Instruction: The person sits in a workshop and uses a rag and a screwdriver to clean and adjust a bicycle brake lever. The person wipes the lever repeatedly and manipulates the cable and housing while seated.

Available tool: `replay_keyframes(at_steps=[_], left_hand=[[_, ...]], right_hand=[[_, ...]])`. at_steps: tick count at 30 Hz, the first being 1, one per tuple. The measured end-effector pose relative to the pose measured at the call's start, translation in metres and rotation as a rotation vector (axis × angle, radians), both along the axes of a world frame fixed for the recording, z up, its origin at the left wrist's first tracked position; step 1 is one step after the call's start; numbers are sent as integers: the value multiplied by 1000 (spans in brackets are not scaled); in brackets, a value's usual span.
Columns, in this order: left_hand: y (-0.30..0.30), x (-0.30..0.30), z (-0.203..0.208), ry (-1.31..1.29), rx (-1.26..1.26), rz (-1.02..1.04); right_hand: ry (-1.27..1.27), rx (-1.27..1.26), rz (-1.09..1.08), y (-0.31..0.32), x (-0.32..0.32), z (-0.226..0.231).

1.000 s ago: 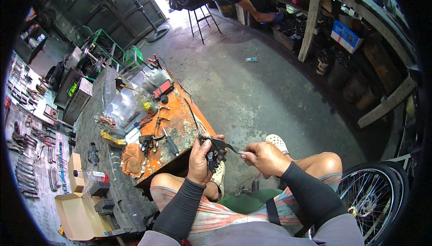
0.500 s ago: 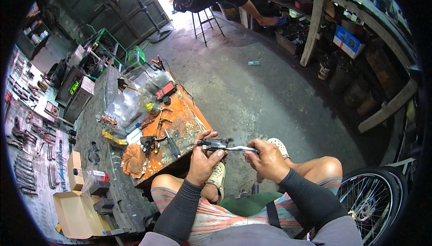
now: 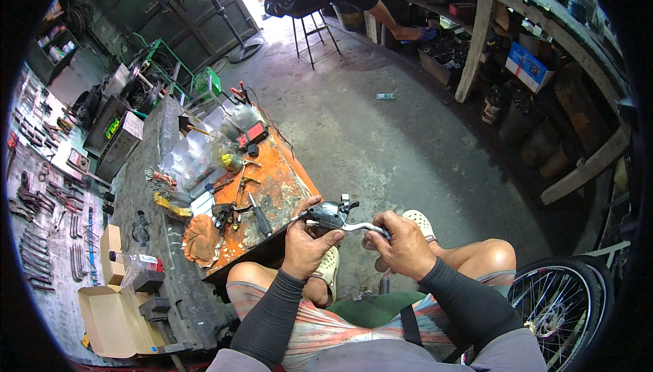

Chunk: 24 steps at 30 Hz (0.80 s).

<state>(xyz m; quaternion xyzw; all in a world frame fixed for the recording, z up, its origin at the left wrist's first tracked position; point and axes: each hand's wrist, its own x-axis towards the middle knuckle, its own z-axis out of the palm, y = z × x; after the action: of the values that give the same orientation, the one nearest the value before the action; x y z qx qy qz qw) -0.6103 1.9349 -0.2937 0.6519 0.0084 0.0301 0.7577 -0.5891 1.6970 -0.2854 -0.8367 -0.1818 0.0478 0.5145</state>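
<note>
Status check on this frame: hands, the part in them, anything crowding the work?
Left hand grips brake lever assembly by its body. Right hand pinches the silver lever blade. Held over the knees, apart from the orange bench; nothing between the hands.

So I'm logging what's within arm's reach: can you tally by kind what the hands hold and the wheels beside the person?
Brake lever assembly, held by left hand and right hand: 1
Spoked wheel: 1
Total: 2

Daylight floods in from the doorway at top centre, blowing out the concrete floor [image 3: 354,120] there. Side walls and shelves sit dim. Heavy fisheye bending, black vignette at the corners. Centre sharp, rim soft.
</note>
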Motion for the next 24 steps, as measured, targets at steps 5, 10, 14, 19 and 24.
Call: replay_keyframes(at_steps=[5,10,14,19,24], left_hand=[[-2,0,-2,64,-39,-32],[-12,-2,-29,5,-189,83],[4,5,-38,73,-579,62],[11,11,-28,208,-951,-133],[-7,-2,-52,407,-797,-251]], right_hand=[[200,78,4,-2,-1,-7],[513,335,57,5,-4,-12],[711,340,464,0,-6,8],[550,329,202,-18,13,5],[91,467,1,-10,11,8]])
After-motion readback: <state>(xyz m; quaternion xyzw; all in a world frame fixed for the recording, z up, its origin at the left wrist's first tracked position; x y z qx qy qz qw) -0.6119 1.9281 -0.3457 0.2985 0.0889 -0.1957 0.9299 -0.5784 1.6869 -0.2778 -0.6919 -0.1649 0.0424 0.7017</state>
